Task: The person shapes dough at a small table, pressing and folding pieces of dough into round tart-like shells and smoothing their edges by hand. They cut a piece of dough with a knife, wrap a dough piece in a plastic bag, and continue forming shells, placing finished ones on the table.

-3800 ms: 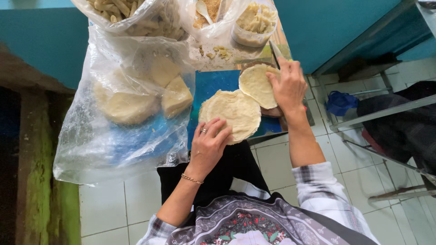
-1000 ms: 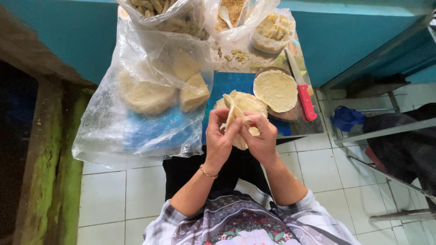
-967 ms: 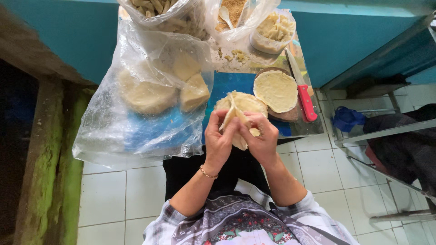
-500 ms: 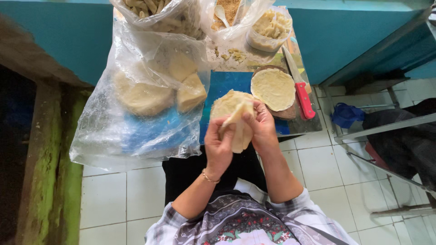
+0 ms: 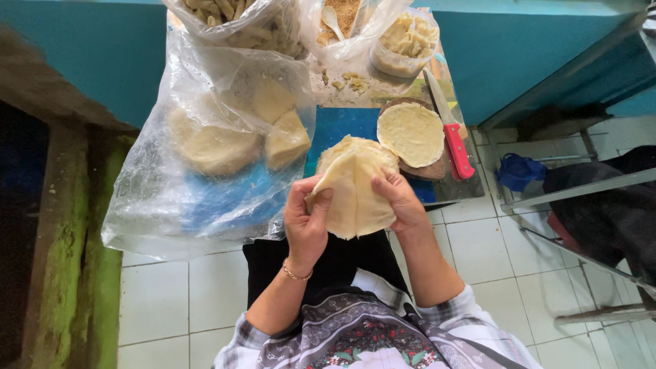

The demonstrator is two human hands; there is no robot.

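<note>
I hold a pale dough sheet (image 5: 355, 188) folded into a cone between both hands, just in front of the blue table (image 5: 342, 126). My left hand (image 5: 305, 225) pinches its left edge and my right hand (image 5: 403, 203) grips its right edge. A second flat round of dough (image 5: 411, 134) lies on a round wooden board (image 5: 432, 169) to the right. Beside the board lies a red-handled knife (image 5: 451, 133).
A large clear plastic bag with dough lumps (image 5: 212, 147) covers the table's left. At the back stand a bag of fried pieces (image 5: 232, 17), a bag of brown crumbs with a spoon (image 5: 342, 20) and a plastic tub of filling (image 5: 408, 42). Metal chair frame (image 5: 588, 188) at right.
The flat dough round was picked off the table with both hands and folded; over the last second its edges closed into a cone held nearer my body.
</note>
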